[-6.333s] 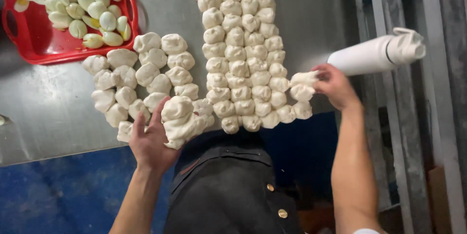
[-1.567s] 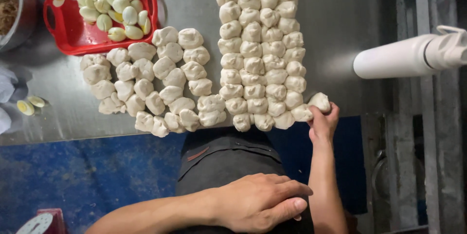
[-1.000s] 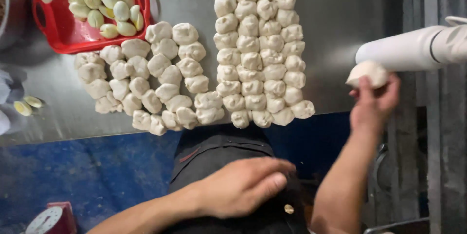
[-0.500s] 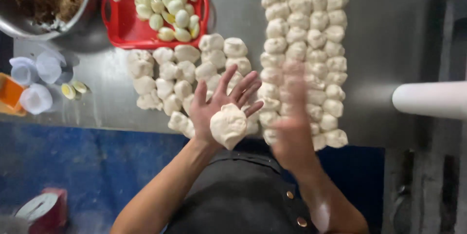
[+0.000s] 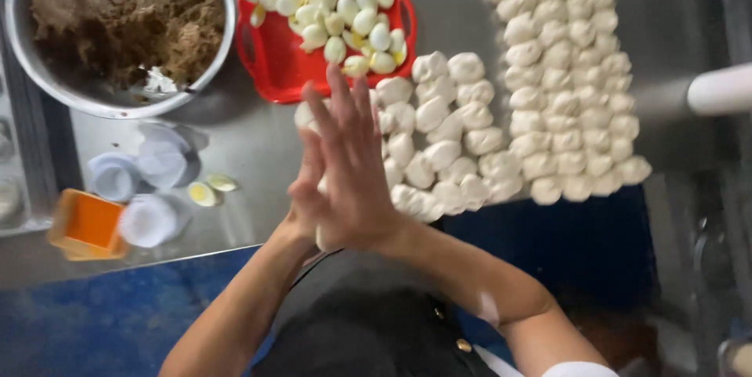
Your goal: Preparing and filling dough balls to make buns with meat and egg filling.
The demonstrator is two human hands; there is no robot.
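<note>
Nearest the camera, above the dark apron point(image 5: 368, 322), the right hand point(image 5: 356, 165) is laid flat over the left hand point(image 5: 309, 189), palms pressed together, where half a second ago the left palm lay open with a dough piece on it. That dough piece point(image 5: 319, 237) is now clamped between the palms, only a pale edge being shown at the heel of the hands, so the flattening of it is judged to be under way. Just beyond, two blocks of dough balls point(image 5: 439, 134) are laid out on the steel table point(image 5: 235, 150). Further off, a red tray point(image 5: 274, 56) of peeled egg halves is set, with a metal bowl point(image 5: 23, 56) of brown filling to its left.
</note>
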